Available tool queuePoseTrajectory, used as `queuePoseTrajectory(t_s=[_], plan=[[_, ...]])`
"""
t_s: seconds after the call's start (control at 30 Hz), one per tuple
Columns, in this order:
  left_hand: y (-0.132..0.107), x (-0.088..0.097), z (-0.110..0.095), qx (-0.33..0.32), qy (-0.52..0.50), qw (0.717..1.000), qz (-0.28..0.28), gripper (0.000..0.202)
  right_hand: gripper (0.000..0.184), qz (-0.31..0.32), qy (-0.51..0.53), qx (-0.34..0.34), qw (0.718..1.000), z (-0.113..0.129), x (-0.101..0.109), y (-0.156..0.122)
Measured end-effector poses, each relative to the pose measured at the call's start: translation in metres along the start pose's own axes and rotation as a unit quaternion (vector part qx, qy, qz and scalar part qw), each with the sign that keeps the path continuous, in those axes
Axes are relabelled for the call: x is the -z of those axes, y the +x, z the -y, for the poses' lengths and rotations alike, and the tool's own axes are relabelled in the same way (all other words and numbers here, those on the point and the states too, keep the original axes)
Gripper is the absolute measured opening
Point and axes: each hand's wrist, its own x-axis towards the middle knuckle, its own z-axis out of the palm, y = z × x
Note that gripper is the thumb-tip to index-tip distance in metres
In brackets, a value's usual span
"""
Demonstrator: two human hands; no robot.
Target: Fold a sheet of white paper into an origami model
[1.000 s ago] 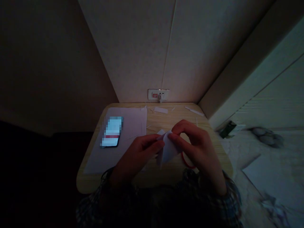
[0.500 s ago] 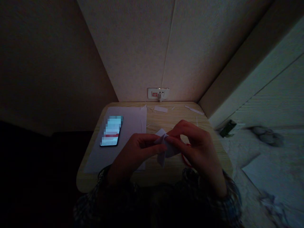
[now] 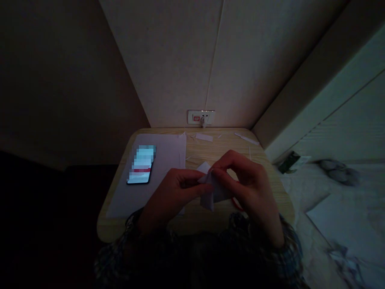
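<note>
A small folded piece of white paper (image 3: 207, 198) is held up over the table between both hands. My left hand (image 3: 177, 190) pinches its left side between thumb and fingers. At the upper edge, my right hand (image 3: 245, 176) pinches the paper with thumb and forefinger. One flap hangs down below the fingertips, and part of the paper is hidden behind the right hand. Red scissor-like handles (image 3: 237, 204) show partly beneath my right hand; the rest of that object is covered.
A lit phone (image 3: 141, 164) lies on white sheets (image 3: 167, 156) at the table's left. Paper scraps (image 3: 204, 137) and a thin strip (image 3: 246, 139) lie along the back of the wooden table (image 3: 192, 224). Behind is a wall socket (image 3: 201, 117) with a plug. More paper (image 3: 343, 216) lies at right.
The paper has turned slightly between my fingers, and its hanging flap shows broader and a little further right. Both hands keep their pinch.
</note>
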Motion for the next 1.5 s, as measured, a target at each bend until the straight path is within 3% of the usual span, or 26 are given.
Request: queuePoseTrajectory(t_s=[0.3, 0.63, 0.93, 1.5], plan=[[-0.001, 0.000, 0.006, -0.023, -0.041, 0.999, -0.015, 0.008, 0.013, -0.008, -0.017, 0.019, 1.000, -0.002, 0.001, -0.002], [0.001, 0.002, 0.006, -0.005, -0.052, 0.999, -0.001, 0.009, 0.013, -0.016, -0.009, 0.034, 0.999, 0.000, -0.004, -0.006], [0.000, -0.001, 0.008, -0.015, -0.072, 0.997, -0.028, 0.009, 0.014, -0.014, -0.013, 0.044, 0.999, -0.001, -0.005, -0.007], [-0.005, -0.004, -0.004, -0.015, -0.019, 0.998, -0.051, 0.017, 0.016, -0.004, 0.004, 0.037, 0.999, 0.000, -0.005, -0.008]])
